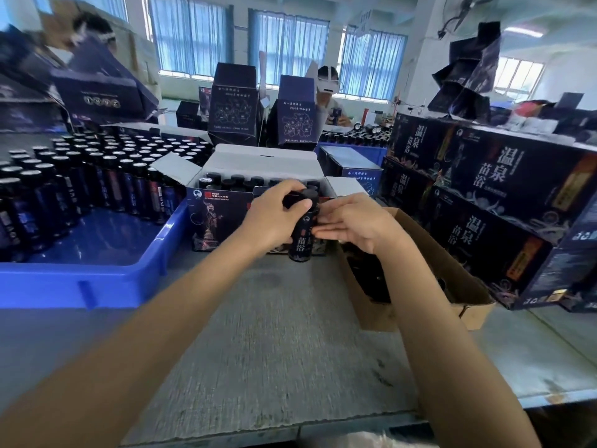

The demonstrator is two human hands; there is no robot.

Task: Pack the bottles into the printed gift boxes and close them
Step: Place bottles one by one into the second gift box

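Note:
A dark printed bottle stands upright in the air just in front of the open printed gift box. My left hand grips the bottle near its cap, fingers curled round it. My right hand lies against the bottle's right side with its fingers stretched out flat. The box's white flaps stand open, and a row of black bottle caps shows inside it.
A blue plastic tray at the left holds several upright bottles. A brown cardboard carton sits at the right, beside stacked closed gift boxes. More boxes and a seated person are at the far side. Grey tabletop lies in front.

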